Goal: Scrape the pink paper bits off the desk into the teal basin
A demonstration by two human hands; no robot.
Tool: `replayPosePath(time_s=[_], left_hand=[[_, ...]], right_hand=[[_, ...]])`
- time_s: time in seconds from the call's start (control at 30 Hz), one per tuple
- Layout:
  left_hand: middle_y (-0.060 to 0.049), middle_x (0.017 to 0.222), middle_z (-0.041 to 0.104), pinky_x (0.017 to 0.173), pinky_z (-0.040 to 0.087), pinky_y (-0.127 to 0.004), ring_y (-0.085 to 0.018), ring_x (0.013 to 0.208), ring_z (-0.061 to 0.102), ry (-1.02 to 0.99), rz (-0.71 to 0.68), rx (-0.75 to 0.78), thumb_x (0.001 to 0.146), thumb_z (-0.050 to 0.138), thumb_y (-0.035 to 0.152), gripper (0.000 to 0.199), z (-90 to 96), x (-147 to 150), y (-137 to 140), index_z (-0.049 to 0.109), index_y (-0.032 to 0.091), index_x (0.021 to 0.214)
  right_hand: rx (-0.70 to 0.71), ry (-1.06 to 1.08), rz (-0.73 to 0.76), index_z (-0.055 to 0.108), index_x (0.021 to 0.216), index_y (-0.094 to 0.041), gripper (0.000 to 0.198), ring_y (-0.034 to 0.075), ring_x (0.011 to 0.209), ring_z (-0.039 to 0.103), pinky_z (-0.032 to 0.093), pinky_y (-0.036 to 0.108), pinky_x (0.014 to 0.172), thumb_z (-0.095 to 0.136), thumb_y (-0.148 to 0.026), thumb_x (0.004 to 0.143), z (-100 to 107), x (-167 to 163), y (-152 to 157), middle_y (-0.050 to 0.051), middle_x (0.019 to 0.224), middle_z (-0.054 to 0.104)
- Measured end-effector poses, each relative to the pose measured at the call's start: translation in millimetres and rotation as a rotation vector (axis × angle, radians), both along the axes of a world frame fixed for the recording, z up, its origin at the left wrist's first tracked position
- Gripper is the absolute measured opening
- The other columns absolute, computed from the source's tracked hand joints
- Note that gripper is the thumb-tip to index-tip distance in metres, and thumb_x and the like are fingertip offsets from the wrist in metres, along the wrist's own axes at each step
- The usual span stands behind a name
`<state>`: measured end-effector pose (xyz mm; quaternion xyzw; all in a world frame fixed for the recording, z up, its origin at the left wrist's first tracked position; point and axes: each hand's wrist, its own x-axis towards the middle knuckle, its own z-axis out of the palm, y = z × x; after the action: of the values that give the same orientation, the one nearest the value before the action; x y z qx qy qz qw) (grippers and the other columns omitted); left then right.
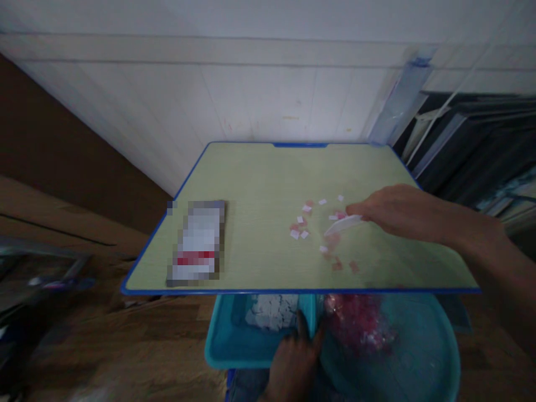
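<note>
My right hand (385, 209) reaches over the pale green tabletop (259, 173), fingers closed on a thin white blade-shaped piece (343, 224), whose exact kind I cannot make out. Its tip lies low over the table. Around it lie several small white paper squares (295, 234) and small translucent pink pieces (354, 267). Below the front edge, my left hand (295, 360) has its index finger and thumb stretched apart, with nothing visible between them. It is at the rim between a teal tray (211, 349) with white pieces (272, 312) and a round teal basin (450, 357).
Pink, shiny plastic-like material (360, 324) fills part of the basin. A pixelated flat rectangular object (199, 234) lies at the table's left. A clear bottle-like container (400, 103) leans by the wall (259, 100); dark flat panels (481, 134) stand at the right.
</note>
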<state>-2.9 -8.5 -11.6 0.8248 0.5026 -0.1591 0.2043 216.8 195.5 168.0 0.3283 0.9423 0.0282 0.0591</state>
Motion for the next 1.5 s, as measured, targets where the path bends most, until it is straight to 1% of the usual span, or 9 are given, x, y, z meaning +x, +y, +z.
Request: replayPosePath(time_s=[0.17, 0.27, 0.4, 0.6, 0.73, 1.07, 1.23, 1.33, 1.5], left_hand=[[-0.026, 0.136, 0.045, 0.072, 0.056, -0.037, -0.026, 0.089, 0.067, -0.007, -0.001, -0.011, 0.088, 0.039, 0.011, 0.063, -0.5, -1, 1, 0.027, 0.033, 0.145], [-0.027, 0.137, 0.044, 0.072, 0.056, -0.037, -0.026, 0.089, 0.067, 0.011, -0.010, -0.027, 0.087, 0.039, 0.009, 0.064, 2.1, 0, 2, 0.027, 0.033, 0.145], [-0.029, 0.139, 0.041, 0.072, 0.055, -0.037, -0.027, 0.091, 0.067, 0.028, -0.024, -0.032, 0.087, 0.038, 0.008, 0.065, 3.8, 1, 4, 0.025, 0.032, 0.146], [-0.027, 0.138, 0.043, 0.069, 0.056, -0.037, -0.025, 0.086, 0.068, 0.040, -0.027, -0.010, 0.086, 0.039, 0.008, 0.065, 3.3, 1, 4, 0.027, 0.033, 0.145], [-0.028, 0.138, 0.043, 0.070, 0.056, -0.036, -0.026, 0.089, 0.068, 0.040, -0.027, -0.008, 0.086, 0.040, 0.007, 0.065, 5.1, 0, 4, 0.028, 0.031, 0.145], [-0.027, 0.136, 0.046, 0.070, 0.056, -0.036, -0.026, 0.089, 0.068, 0.032, -0.027, -0.003, 0.087, 0.040, 0.010, 0.064, 0.1, 0, 3, 0.026, 0.033, 0.145], [-0.029, 0.137, 0.044, 0.069, 0.056, -0.037, -0.026, 0.087, 0.068, 0.015, -0.021, 0.003, 0.088, 0.042, 0.013, 0.063, 1.5, 0, 3, 0.026, 0.032, 0.145], [-0.029, 0.136, 0.044, 0.069, 0.055, -0.037, -0.026, 0.085, 0.068, 0.008, -0.021, 0.012, 0.089, 0.039, 0.015, 0.060, 0.5, 0, 2, 0.027, 0.030, 0.146], [-0.027, 0.133, 0.048, 0.066, 0.056, -0.037, -0.026, 0.083, 0.068, -0.004, -0.027, 0.033, 0.090, 0.036, 0.015, 0.059, -1.3, -1, 0, 0.026, 0.032, 0.146]], right_hand=[[-0.006, -0.036, -0.120, 0.063, 0.107, -0.024, 0.031, 0.021, 0.073, 0.062, 0.032, 0.032, 0.059, 0.037, -0.015, 0.092, 1, -2, -3, 0.005, 0.082, 0.069], [-0.075, 0.000, -0.091, 0.061, 0.112, -0.025, 0.032, 0.020, 0.078, 0.062, 0.034, 0.031, 0.062, 0.040, -0.014, 0.091, -5, 11, -12, 0.005, 0.088, 0.070], [-0.187, -0.010, -0.078, 0.063, 0.102, -0.028, 0.027, 0.018, 0.066, 0.060, 0.033, 0.029, 0.057, 0.045, -0.014, 0.088, -5, 33, -27, 0.000, 0.072, 0.066], [-0.085, 0.004, -0.129, 0.062, 0.101, -0.026, 0.027, 0.020, 0.070, 0.061, 0.033, 0.030, 0.058, 0.037, -0.019, 0.092, -6, 21, -29, 0.002, 0.079, 0.067], [-0.067, -0.012, -0.105, 0.061, 0.103, -0.026, 0.027, 0.018, 0.065, 0.059, 0.028, 0.029, 0.054, 0.036, -0.021, 0.094, -10, 11, -29, 0.000, 0.072, 0.065], [0.011, 0.043, 0.035, 0.059, 0.095, -0.022, 0.022, 0.016, 0.067, 0.059, 0.026, 0.029, 0.055, 0.042, -0.009, 0.090, -7, -24, -29, 0.001, 0.076, 0.066], [0.003, 0.132, 0.243, 0.056, 0.102, -0.021, 0.018, 0.015, 0.072, 0.055, 0.027, 0.030, 0.058, 0.046, -0.010, 0.092, -8, -70, -48, 0.002, 0.082, 0.066], [-0.006, 0.134, 0.346, 0.055, 0.093, -0.021, 0.011, 0.014, 0.066, 0.051, 0.026, 0.031, 0.057, 0.046, -0.014, 0.093, -14, -91, -57, 0.000, 0.071, 0.062], [0.085, 0.245, 0.358, 0.053, 0.106, -0.020, 0.020, 0.016, 0.076, 0.051, 0.032, 0.032, 0.067, 0.037, -0.014, 0.097, -18, -86, -55, 0.002, 0.080, 0.061]])
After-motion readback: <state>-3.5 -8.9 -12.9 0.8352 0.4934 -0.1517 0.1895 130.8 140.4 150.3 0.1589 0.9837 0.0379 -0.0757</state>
